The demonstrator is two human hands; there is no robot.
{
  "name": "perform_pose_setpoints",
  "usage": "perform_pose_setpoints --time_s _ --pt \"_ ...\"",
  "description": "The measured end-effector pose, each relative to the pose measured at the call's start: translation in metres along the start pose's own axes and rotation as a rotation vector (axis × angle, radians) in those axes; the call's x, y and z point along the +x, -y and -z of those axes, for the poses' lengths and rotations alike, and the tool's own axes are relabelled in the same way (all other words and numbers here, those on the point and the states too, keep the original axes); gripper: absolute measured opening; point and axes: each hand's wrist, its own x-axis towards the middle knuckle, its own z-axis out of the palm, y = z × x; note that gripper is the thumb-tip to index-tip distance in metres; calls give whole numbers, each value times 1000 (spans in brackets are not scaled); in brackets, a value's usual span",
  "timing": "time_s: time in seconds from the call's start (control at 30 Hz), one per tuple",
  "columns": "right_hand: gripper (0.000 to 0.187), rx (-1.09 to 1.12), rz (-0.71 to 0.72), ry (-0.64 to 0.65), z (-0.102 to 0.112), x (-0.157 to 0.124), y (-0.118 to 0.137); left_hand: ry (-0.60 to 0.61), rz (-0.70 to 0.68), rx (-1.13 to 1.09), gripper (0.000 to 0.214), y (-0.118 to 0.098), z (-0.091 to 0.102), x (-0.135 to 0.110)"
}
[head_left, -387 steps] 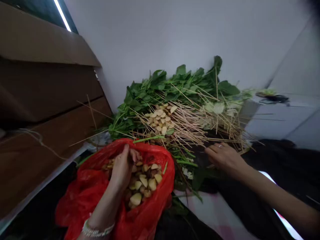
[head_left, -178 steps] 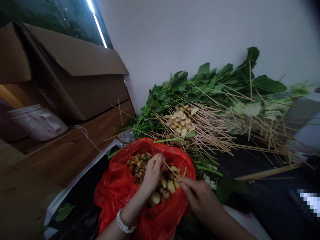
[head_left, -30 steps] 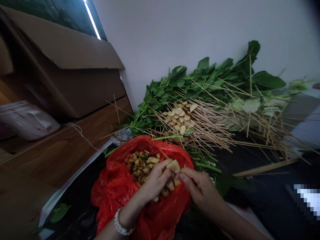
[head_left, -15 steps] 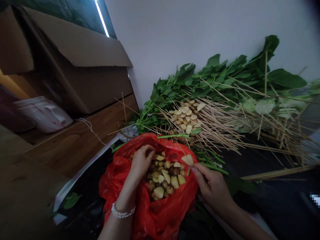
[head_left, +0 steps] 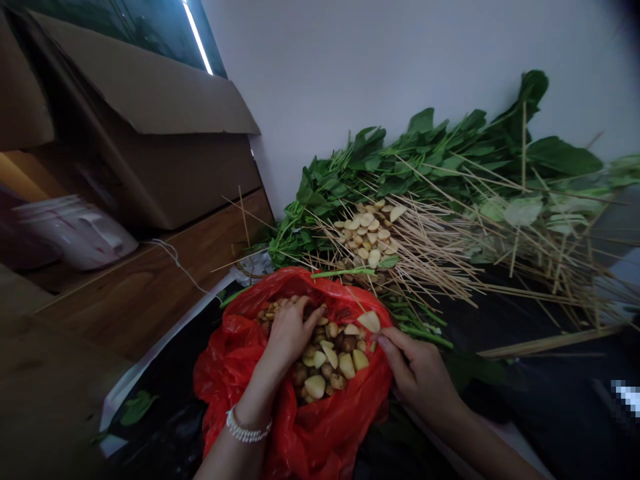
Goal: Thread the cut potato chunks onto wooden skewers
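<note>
A red plastic bag [head_left: 325,443] lies spread wide, full of cut potato pieces [head_left: 315,387], some with brown skin. My left hand [head_left: 290,333], with a white beaded bracelet [head_left: 246,430] on the wrist, reaches over the potatoes at the bag's far left. Its thumb and fingers are apart, and their tips are partly hidden. Closed in a pinch at the bag's right rim, my right hand [head_left: 425,373] holds a thin skewer, mostly hidden by the fingers. A pale potato slice [head_left: 369,321] sits on the skewer just beyond the fingertips.
Beyond the bag, several potato skewers [head_left: 373,233] lie among many thin sticks [head_left: 440,253]. Leafy green stems [head_left: 400,157] are piled along the wall, with pale leaves [head_left: 525,210] to the right. A cardboard box [head_left: 175,167] and a white tub [head_left: 80,233] stand left.
My left hand has shifted slightly right over the potatoes, and its thumb and fingers have spread. My right hand still holds the skewer with the slice. The view has turned slightly right.
</note>
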Motion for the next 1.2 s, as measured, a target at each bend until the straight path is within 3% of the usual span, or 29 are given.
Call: perform_pose_setpoints --time_s 0.13,0.23,0.37,0.5,0.57,0.67,0.87,1.2 --pt "27 5 9 -2 0 -1 2 25 11 86 34 -4 -9 -1" --pt "27 13 5 -1 0 -1 3 -3 -15 -40 29 -4 -9 0" --pt "28 26 -14 14 1 0 5 -77 31 -595 31 -6 -3 2" --pt "30 10 -17 35 1 0 5 90 258 -1352 34 -16 6 1" --pt "30 5 -15 43 1 0 5 169 328 -1550 32 -19 9 -1" --pt "30 16 -22 64 1 0 4 180 345 -1635 34 -20 10 -1" --pt "31 17 -60 128 2 -2 5 60 359 -1669 28 -14 4 1" --pt "33 3 -25 220 -1 -4 8 150 427 -1751 37 -19 7 -3"
